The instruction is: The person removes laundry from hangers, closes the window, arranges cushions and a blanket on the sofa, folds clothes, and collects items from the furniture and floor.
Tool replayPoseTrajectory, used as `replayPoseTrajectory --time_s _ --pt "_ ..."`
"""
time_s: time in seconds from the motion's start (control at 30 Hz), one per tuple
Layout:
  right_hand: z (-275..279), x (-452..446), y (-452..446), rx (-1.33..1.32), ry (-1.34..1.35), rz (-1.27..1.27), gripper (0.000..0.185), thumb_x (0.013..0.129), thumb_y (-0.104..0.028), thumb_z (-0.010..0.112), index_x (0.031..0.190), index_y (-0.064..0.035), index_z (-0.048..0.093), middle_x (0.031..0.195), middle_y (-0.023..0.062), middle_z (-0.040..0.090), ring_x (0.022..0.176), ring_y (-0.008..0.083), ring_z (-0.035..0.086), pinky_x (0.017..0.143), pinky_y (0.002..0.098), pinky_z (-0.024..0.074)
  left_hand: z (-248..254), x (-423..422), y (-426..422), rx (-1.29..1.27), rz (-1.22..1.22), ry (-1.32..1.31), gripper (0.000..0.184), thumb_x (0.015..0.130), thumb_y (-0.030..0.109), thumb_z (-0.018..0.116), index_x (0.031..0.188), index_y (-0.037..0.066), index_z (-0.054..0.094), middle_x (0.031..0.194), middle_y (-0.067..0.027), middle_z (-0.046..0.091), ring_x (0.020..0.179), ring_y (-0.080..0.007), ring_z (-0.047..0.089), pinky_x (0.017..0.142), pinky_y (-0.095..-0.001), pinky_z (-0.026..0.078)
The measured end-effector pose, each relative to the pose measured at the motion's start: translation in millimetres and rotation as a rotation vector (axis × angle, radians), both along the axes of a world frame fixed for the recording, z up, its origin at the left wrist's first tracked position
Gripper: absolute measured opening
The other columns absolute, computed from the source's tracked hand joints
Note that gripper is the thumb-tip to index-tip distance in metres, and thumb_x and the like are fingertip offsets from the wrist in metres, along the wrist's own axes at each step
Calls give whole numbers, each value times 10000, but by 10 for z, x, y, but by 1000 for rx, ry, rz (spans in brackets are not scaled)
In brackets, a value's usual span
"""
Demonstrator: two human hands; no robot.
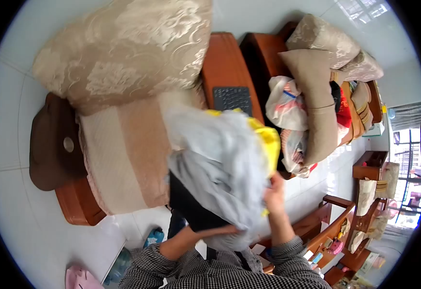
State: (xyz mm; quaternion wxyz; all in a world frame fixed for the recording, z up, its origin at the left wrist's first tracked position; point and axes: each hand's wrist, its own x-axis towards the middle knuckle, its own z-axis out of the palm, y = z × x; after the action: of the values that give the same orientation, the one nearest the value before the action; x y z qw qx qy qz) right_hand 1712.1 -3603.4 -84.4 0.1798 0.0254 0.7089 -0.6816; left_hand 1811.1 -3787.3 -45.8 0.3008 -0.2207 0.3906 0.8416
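A loose bundle of clothes hangs in front of me: a blurred light grey garment [220,159] on top, a bright yellow piece [269,142] along its right side and a black piece [191,207] beneath. My left hand [213,232] is at the bundle's lower edge, its fingers partly buried in the grey cloth. At the right side my right hand [274,192] is closed on the edge of the bundle, smeared by motion. Beyond the clothes is a wooden armchair's seat cover [138,154], striped beige and brown.
A large patterned cushion [138,53] leans on the armchair. A black keyboard [232,99] lies on the wooden armrest [227,58]. To the right, a sofa holds a beige pillow [311,101] and plastic bags [286,103]. A brown board-like object [56,144] stands at the left.
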Motion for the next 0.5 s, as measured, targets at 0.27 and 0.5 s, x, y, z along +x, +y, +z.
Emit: replayPoseTrajectory --time_s 0.27,0.5 --pt "707 -390 1207 113 127 -468 493 719 -73 625 1150 39 413 1098 145 538 955 215 555 827 334 457 320 -1021 1183 296 -196 300 705 664 392 725 1183 -4 459 1185 -128 503 1120 -204 455 944 -325 355" --pt "-1674 143 861 176 -132 -371 494 725 -5 534 1172 64 336 1068 142 492 978 221 461 871 325 372 -1347 -1681 1133 -1208 -444 245 555 592 475 697 850 -11 629 761 -174 632 734 -287 627 657 -363 493"
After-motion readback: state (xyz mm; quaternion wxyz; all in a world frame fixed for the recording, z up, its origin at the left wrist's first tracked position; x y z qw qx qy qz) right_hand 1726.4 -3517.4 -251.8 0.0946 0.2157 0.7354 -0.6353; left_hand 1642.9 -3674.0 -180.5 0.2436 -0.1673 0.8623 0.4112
